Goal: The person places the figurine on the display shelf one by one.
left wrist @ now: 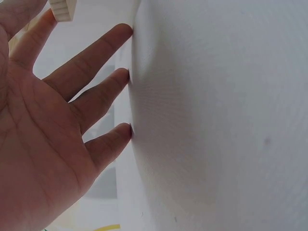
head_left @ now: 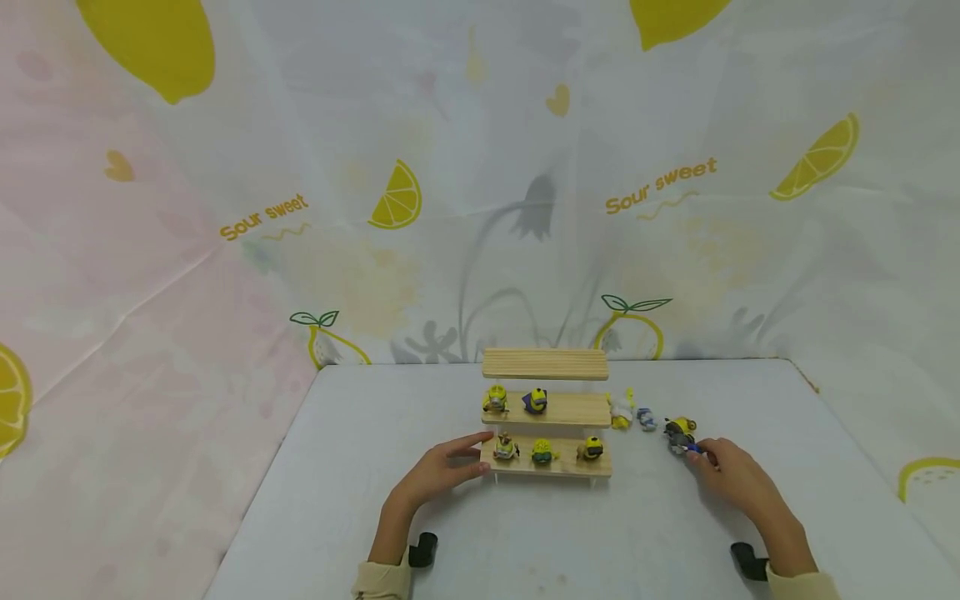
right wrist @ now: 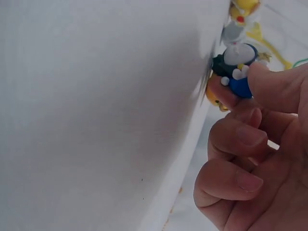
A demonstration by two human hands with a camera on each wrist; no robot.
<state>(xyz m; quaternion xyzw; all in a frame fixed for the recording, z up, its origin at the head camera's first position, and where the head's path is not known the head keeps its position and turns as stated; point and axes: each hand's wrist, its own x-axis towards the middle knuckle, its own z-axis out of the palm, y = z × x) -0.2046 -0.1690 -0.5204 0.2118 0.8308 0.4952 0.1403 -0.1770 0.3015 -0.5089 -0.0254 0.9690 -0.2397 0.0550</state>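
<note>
A three-tier wooden display shelf (head_left: 570, 408) stands on the table, with small yellow toy figurines on its lower two tiers. My left hand (head_left: 447, 467) is at its left end, thumb and index finger touching the bottom board (left wrist: 63, 10). The other left fingers (left wrist: 86, 67) are spread, tips against the white tabletop. To the right of the shelf, my right hand (head_left: 731, 475) pinches a small blue-and-white figurine (right wrist: 240, 86) between thumb and forefinger, its other fingers curled. A grey-and-yellow figurine (head_left: 679, 429) lies right beside it; the fingers partly hide the held one.
A white-and-yellow figurine (head_left: 621, 414) and a blue-grey figurine (head_left: 647, 419) lie between the shelf and my right hand. The top board (head_left: 545, 363) bears nothing. A lemon-print cloth (head_left: 480, 167) hangs behind the white table (head_left: 375, 417).
</note>
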